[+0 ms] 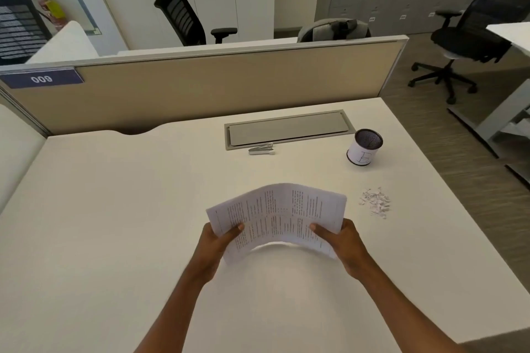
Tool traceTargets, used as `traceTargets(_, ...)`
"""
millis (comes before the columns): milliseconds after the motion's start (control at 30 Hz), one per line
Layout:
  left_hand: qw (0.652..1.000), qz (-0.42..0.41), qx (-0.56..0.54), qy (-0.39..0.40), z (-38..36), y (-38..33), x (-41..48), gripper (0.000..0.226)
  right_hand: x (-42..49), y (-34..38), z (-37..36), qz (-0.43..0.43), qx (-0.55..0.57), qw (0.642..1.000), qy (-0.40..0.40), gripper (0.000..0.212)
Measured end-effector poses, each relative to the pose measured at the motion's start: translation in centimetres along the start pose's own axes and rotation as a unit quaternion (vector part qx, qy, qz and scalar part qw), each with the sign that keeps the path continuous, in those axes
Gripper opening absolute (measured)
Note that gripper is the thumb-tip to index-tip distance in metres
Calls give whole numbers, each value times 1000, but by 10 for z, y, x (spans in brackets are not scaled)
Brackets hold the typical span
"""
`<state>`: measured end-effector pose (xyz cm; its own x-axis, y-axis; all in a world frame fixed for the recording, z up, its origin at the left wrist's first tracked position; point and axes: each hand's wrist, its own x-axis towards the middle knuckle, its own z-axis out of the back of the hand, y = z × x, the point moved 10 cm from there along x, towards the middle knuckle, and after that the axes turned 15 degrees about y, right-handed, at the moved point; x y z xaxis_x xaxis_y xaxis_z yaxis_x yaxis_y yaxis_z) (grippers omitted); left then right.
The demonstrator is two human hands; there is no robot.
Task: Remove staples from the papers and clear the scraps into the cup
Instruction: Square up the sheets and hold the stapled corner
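A stack of printed papers [279, 213] is held above the white desk [114, 209], bowed upward in the middle. My left hand [219, 243] grips its left edge, thumb on top. My right hand [341, 241] grips the right edge the same way. A small pile of white paper scraps [375, 201] lies on the desk to the right of the papers. Beyond the scraps stands a black mesh cup [363, 147] wrapped in white paper. A silver stapler-like tool [261, 149] lies at the back centre of the desk.
A grey cable flap [289, 127] is set into the desk behind the tool. A beige partition [200, 89] closes off the far edge. The desk's right edge drops to the floor, where a black office chair [470, 37] stands.
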<state>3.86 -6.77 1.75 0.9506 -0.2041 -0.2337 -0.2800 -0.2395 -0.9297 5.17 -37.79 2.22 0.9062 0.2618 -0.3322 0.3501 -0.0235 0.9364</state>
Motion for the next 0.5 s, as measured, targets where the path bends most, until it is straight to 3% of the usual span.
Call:
traceTargets(167, 1000, 4, 27, -15, 0, 17, -1, 44, 0, -19, -4, -8, 1, 1000, 8, 36)
traceTargets(500, 998, -5, 51, -26, -2, 19, 0, 33, 8, -21, -3, 11, 10, 1000, -2, 39)
